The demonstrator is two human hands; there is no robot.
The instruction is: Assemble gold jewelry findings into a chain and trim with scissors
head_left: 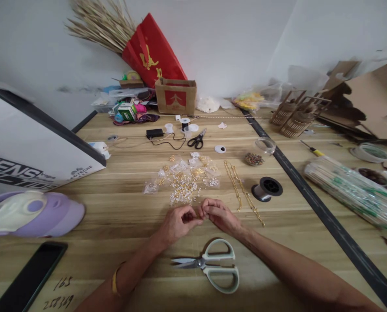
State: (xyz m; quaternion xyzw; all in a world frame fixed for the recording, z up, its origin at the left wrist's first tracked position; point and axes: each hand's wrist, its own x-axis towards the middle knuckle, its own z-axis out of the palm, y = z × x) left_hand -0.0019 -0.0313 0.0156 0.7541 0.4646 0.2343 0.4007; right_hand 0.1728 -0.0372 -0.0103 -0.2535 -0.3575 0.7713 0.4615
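Hands: from where I stand, the left hand (179, 223) and right hand (220, 214) meet, fingers bent in close and narrow.
Between the fingertips: a tiny gold-coloured speck (198, 214), mostly hidden; I cannot tell its long axis, or whether either hand grips it.
Loose heap of clear and gold beads (183, 190): just beyond the fingertips, a little to their left, nearer the left hand; no single direction.
Two thin gold metal chains (245, 190): right of the fingers, apart from them, nearer the right hand; both run lengthwise, slanting from far left to near right.
Steel scissors with pale green loop handles (201, 263): on the wearer's side of the fingers, untouched; long axis crosswise, blades pointing left, handles right.
Black spool of fine strand (268, 189): farther right of the fingers, past the chains.
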